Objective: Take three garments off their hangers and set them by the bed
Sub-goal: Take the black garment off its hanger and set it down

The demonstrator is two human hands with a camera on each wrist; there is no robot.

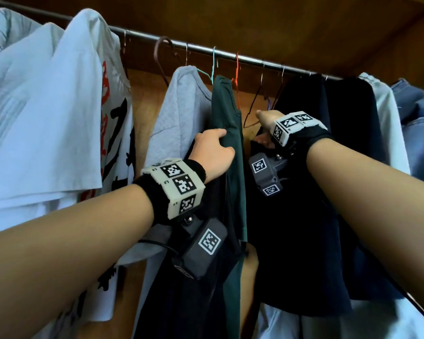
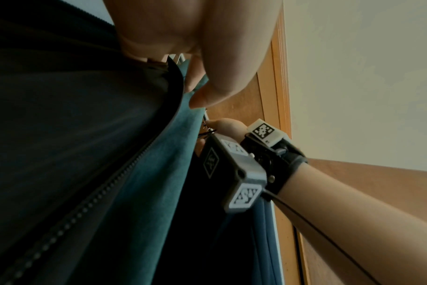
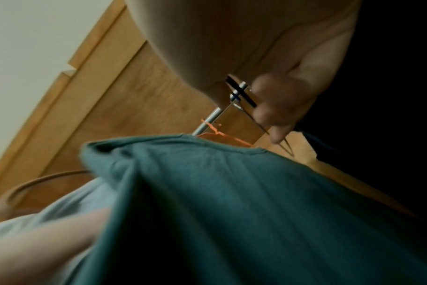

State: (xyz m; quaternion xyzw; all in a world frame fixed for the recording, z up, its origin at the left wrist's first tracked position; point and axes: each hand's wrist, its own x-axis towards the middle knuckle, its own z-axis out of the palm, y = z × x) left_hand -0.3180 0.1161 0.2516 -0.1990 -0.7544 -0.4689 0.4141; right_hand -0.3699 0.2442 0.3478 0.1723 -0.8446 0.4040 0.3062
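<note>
A dark green shirt [image 1: 227, 113] hangs on an orange hanger [image 1: 237, 69] from the metal rail [image 1: 206, 48]. My left hand [image 1: 218, 143] grips a fold of this shirt's front edge, fingers curled round the cloth [image 2: 159, 173]. To its right, my right hand [image 1: 263, 124] reaches up between the garments and pinches a thin dark wire hanger [image 1: 251, 111]; the wire runs through its curled fingers [image 3: 276, 108]. A black garment [image 1: 304, 192] hangs under my right wrist and forearm. The green shirt [image 3: 232, 192] fills the lower right wrist view.
Left of the green shirt hang a grey sweatshirt [image 1: 179, 104] and white T-shirts with red and black print [image 1: 59, 106]. A black zipped jacket [image 1: 194, 289] lies under my left wrist. White and denim garments [image 1: 416, 113] crowd the right. The wooden wardrobe back [image 1: 255, 25] is behind.
</note>
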